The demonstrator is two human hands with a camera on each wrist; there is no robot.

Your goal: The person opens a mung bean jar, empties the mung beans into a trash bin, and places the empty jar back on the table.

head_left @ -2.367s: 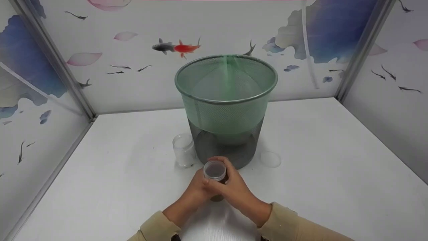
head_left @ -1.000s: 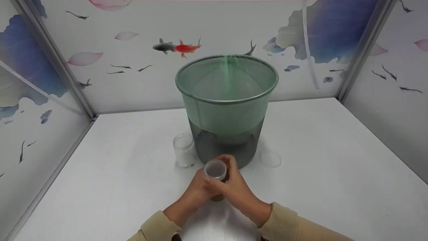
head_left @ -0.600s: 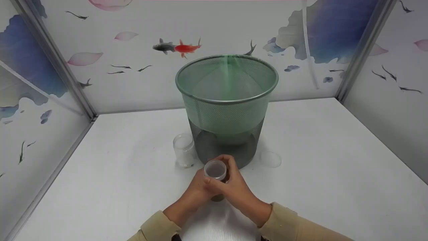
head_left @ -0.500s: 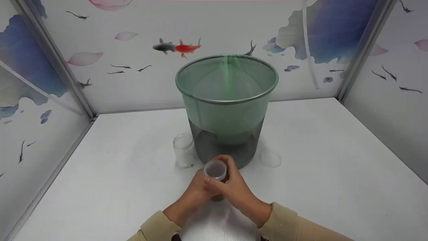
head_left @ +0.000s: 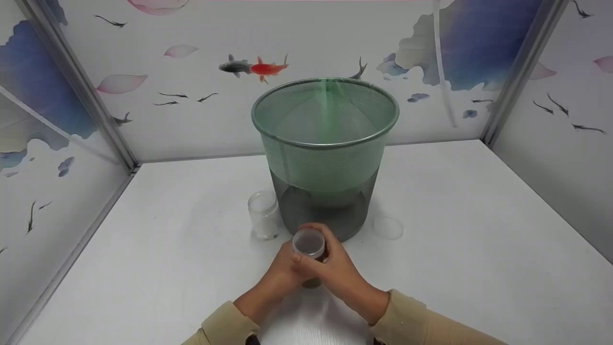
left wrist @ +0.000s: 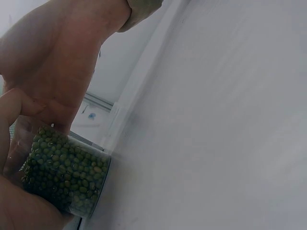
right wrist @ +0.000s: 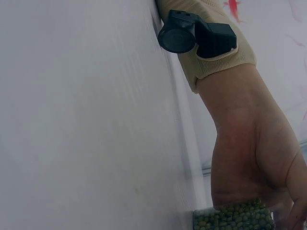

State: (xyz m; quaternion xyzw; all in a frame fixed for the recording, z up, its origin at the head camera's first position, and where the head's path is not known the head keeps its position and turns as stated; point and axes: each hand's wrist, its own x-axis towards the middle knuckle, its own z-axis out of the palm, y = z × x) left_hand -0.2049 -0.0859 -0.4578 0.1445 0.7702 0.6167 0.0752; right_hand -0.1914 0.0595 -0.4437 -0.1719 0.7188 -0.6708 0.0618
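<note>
Both hands wrap round a small clear jar (head_left: 308, 243) of green beans (left wrist: 64, 167), held upright in front of the mesh basket. The left hand (head_left: 281, 270) grips its left side, partly hidden behind the right hand. With curled fingers and thumb, the right hand (head_left: 337, 263) holds the jar near its rim. The left wrist view shows the beans through the jar wall and its base close to the table; whether they touch I cannot tell. Another clear jar (head_left: 263, 215) stands left of the basket. A clear round lid (head_left: 388, 227) lies to the right.
A tall mesh wastebasket (head_left: 325, 167), green-tinted in its upper part, stands just beyond the hands. The white table (head_left: 459, 230) is bounded by printed panels (head_left: 191, 120) at the back and both sides.
The right hand's fingers behind the jar rim lifted slightly and have come back down. The jar, the basket and the lid keep their places.
</note>
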